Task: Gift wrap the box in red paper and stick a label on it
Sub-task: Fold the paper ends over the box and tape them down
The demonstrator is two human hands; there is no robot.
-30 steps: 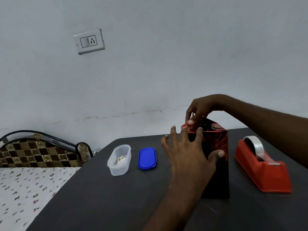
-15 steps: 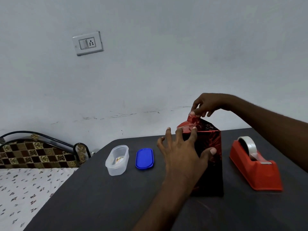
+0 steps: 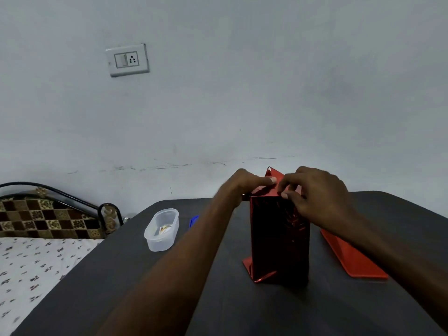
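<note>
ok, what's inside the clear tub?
The clear tub has no lid on and holds a small white-and-orange item, too small to identify. Nothing else is visible inside.

The box (image 3: 280, 238) stands upright on the tabletop (image 3: 121, 287). Left of the box sits a tub (image 3: 162, 230), with a lid (image 3: 194, 220) between them. Right of the box lies a tape dispenser (image 3: 351, 258). Both hands, left (image 3: 244, 184) and right (image 3: 315, 197), rest on the box's top. A bed (image 3: 36, 263) lies far left of the box.
</note>
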